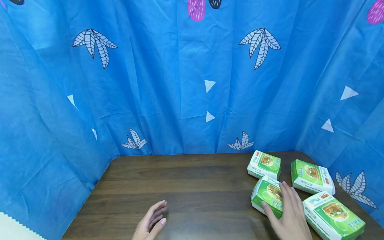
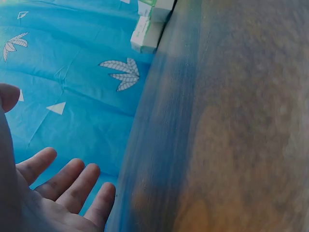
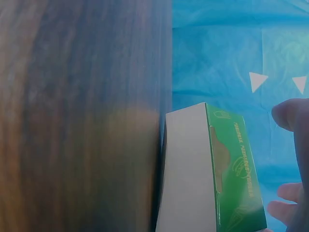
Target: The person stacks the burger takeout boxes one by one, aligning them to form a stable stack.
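Note:
My right hand (image 1: 287,213) is over a green and white box with a burger picture (image 1: 267,196), fingers fairly straight and thumb spread apart from them. In the right wrist view, the box's white and green sides (image 3: 190,169) show, with the thumb (image 3: 292,116) apart from them. My left hand (image 1: 150,220) is at the front of the table, fingers loosely bent and nothing in them. The left wrist view shows its palm side and spread fingers (image 2: 77,191).
Three similar burger boxes lie around: one behind (image 1: 264,165), one at the back right (image 1: 312,176) and one at the front right (image 1: 334,215). The dark wooden table (image 1: 195,186) meets a blue patterned curtain (image 1: 162,83) behind and at both sides.

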`<state>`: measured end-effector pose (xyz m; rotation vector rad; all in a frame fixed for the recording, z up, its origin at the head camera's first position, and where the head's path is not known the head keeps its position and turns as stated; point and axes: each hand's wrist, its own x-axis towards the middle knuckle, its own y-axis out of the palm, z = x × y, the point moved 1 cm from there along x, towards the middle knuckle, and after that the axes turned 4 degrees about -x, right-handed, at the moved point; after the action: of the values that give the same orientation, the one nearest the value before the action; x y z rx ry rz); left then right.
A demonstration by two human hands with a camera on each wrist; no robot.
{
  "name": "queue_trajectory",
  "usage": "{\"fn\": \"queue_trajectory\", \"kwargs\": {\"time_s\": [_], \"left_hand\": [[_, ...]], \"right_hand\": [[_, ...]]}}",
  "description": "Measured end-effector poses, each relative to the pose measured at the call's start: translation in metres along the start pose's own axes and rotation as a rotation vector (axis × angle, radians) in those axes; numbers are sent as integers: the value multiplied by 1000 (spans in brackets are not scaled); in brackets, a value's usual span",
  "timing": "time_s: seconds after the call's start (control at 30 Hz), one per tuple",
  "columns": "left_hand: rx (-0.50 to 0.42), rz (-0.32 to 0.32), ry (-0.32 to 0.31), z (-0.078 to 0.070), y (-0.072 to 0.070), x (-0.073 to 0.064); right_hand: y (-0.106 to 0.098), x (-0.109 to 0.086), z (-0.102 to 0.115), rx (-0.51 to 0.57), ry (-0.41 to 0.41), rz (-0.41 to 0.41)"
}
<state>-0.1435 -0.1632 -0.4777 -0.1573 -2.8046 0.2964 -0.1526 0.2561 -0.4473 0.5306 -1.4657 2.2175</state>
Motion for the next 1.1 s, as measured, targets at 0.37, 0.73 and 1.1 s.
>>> {"fn": "queue_trajectory", "kwargs": {"time_s": [0.37,0.73,1.1], "left_hand": [[-34,77,5,-2,2,-2],[-118,263,-172,52,-6,0],[-30,224,-10,0,-1,-2]], "right_hand": [[5,0,-5,-25,8,-1],[8,1,-15,-22,47,47],[7,3,-23,0,127,171]]}}
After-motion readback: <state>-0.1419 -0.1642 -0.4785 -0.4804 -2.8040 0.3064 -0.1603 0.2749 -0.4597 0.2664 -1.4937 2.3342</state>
